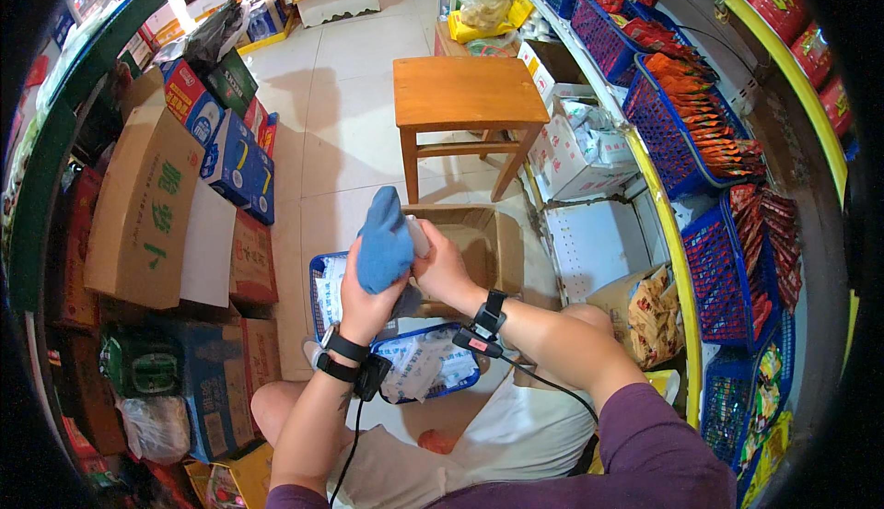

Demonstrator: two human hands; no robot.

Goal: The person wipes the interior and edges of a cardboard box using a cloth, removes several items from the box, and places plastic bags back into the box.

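My left hand (367, 305) grips a blue cloth (382, 243), which bunches up above the fingers. My right hand (445, 264) pinches a small whitish item (417, 236) against the cloth's right side; the cloth and fingers hide most of it. Below the hands, a blue plastic basket (442, 394) holds white packets with blue printing (418, 364). A second blue basket (315, 302) with similar white packets (331, 295) stands partly behind my left hand. Just beyond my right hand is a cardboard box (507, 246) with its top open.
A wooden stool (469, 91) stands ahead on the tiled floor (345, 94). Cartons (145, 212) are stacked on the left. Along the right, a shelf with a yellow edge (666, 232) carries blue baskets (656, 125) of packaged goods. Cables hang from both my wrists.
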